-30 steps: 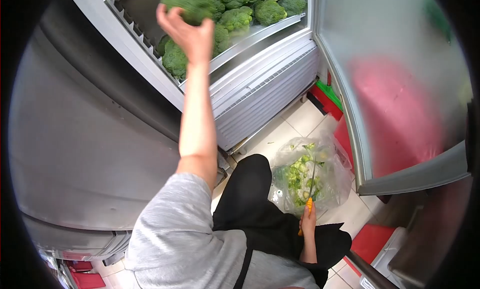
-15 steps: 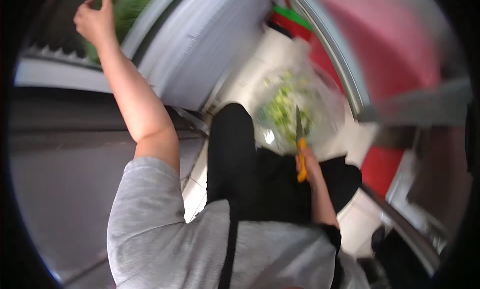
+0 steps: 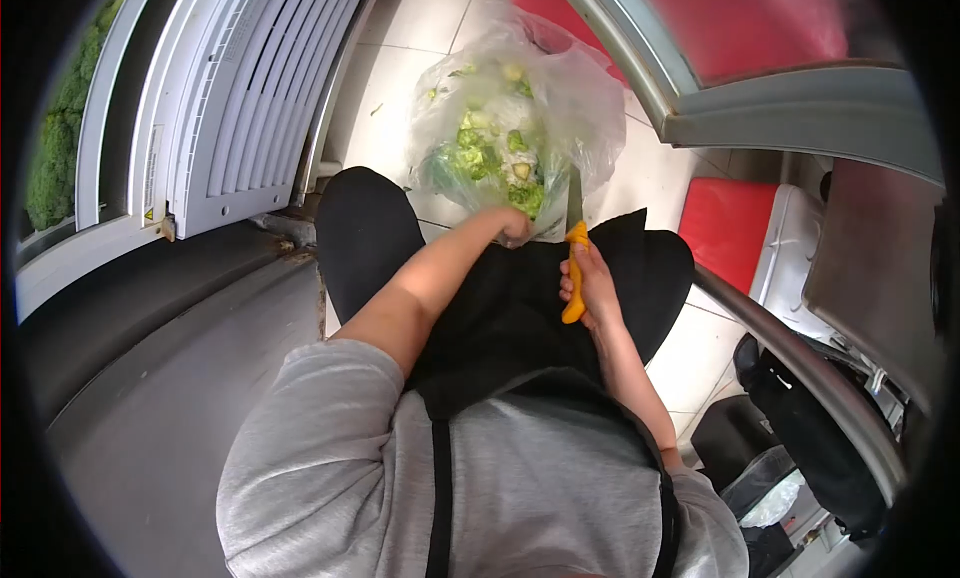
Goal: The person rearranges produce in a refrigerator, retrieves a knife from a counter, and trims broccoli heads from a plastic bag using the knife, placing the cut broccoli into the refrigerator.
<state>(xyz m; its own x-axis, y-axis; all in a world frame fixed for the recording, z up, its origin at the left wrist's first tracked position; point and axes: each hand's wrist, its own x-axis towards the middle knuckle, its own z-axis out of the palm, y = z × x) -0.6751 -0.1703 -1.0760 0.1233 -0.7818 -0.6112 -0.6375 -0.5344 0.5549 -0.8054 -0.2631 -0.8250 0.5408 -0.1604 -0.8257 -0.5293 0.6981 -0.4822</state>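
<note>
My right hand [image 3: 591,278] is wrapped round the orange handle of a knife [image 3: 576,233], whose blade points up and away from me beside the bag. At the near edge of a clear plastic bag [image 3: 580,108] on the floor is my left hand [image 3: 512,227]. Its fingers curl down by the bag's rim, and what they hold, if anything, is hidden. Green and pale vegetable trimmings [image 3: 480,156] lie inside the bag. Broccoli [image 3: 62,143] shows behind the fridge frame at the far left.
A white slatted panel [image 3: 265,88] and the fridge frame stand at the left. The open glass door [image 3: 800,113] reaches over the upper right. A red-topped box [image 3: 725,233] and a metal rail [image 3: 800,378] are at the right. Part of a black-clothed person [image 3: 815,443] shows at lower right.
My left hand has come down from the broccoli shelf to the bag's near edge. The view has swung toward the floor. The knife stays in my right hand.
</note>
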